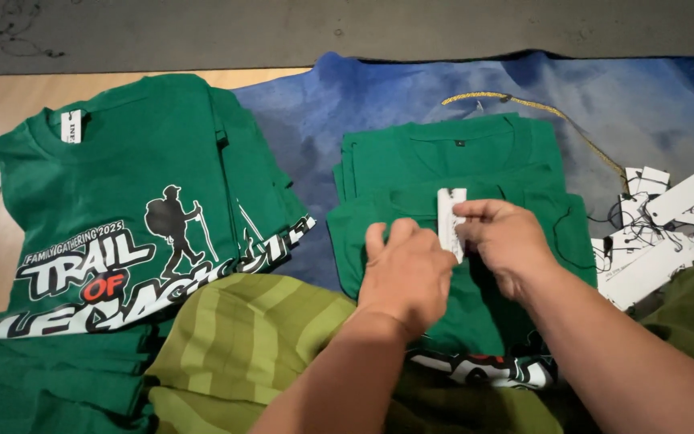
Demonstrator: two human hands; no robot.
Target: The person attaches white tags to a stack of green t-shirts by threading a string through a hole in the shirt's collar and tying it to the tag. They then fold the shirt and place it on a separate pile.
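Both hands meet over the folded green shirt (475, 265) on the blue rug (363, 104). The right hand (504, 241) pinches a white tag (450, 221); the left hand (407, 269) is curled, fingers narrow, beside it. A hard tug might tear the tag or rumple the folded shirt.

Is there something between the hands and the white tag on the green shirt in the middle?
Nothing visible. The right hand already pinches the white tag, and the left hand touches it from the other side, both over the folded green shirt.

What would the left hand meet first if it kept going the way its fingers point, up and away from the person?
The left hand points up and slightly right. It would likely meet the white hang tag first, which the right hand pinches beside it, then the green shirt stack beyond. Depth is hard to judge.
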